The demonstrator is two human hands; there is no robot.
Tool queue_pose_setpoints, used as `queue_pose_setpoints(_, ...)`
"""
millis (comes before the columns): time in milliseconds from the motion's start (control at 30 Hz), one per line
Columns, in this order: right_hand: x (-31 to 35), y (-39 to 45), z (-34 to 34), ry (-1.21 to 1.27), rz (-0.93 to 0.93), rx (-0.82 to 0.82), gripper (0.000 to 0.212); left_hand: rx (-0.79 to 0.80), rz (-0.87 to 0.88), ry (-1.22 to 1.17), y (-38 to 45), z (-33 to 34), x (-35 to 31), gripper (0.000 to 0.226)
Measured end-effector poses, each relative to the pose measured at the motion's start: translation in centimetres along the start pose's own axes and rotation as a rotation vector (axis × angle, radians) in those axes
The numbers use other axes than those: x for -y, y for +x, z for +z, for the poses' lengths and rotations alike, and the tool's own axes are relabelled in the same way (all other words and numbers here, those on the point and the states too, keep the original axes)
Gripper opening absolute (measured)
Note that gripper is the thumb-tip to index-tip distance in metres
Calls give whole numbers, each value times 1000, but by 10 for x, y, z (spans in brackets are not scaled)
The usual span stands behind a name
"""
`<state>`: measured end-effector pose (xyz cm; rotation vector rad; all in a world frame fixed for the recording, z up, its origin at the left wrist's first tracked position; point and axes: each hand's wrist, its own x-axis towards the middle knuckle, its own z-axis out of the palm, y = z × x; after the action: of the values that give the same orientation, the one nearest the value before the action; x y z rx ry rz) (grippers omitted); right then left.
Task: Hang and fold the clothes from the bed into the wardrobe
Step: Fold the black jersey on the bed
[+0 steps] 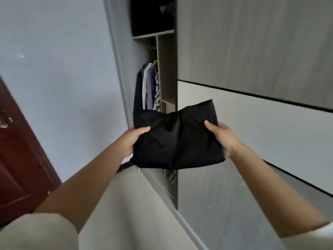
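Observation:
I hold a folded black garment (pixel 177 138) out in front of me at chest height. My left hand (pixel 132 139) grips its left edge, thumb on top. Along the right edge my right hand (pixel 222 137) grips the same way, thumb lying on the fabric. Behind the garment the wardrobe (pixel 166 73) stands with a narrow open gap. Inside the gap several clothes hang on hangers (pixel 150 87), white, blue and patterned. A shelf (pixel 153 34) above them carries a dark compartment.
The grey sliding wardrobe door (pixel 252 51) fills the right side, with black horizontal strips. A pale blue wall (pixel 63 69) is on the left, and a dark red wooden door (pixel 19 159) at the far left. Light floor lies below.

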<state>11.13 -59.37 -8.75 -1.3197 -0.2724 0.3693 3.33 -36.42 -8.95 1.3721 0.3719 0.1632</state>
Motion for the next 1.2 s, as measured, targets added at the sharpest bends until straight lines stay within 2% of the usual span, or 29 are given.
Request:
queue_pose_setpoints(200,7,144,75,-107,6,119,15,-160,66,2,105,-70,-45,34)
queue_pose_setpoints(300,5,198,103,-142,-11,122,14,-201,89,3,150,-99,-57,32)
queue_pose_setpoints(433,4,294,152,-195,-85,69,15,-194,166,-14,235,-149,-88,31)
queue_pose_setpoints(633,12,393,196,-149,-77,-63,15,-139,205,-2,350,-192,-138,23)
queue_pose_setpoints(767,14,450,195,-208,-68,-187,27,-88,163,-7,425,-191,-151,23)
queue_pose_setpoints(933,15,513,177,-375,-183,-398,34,22,175,-4,518,-163,-163,24)
queue_pose_setpoints(1100,18,551,167,-508,-285,-599,34,121,189,30,586,-122,-172,31)
queue_pose_setpoints(1200,12,564,173,-622,-364,-682,27,172,203,71,618,-98,-169,37)
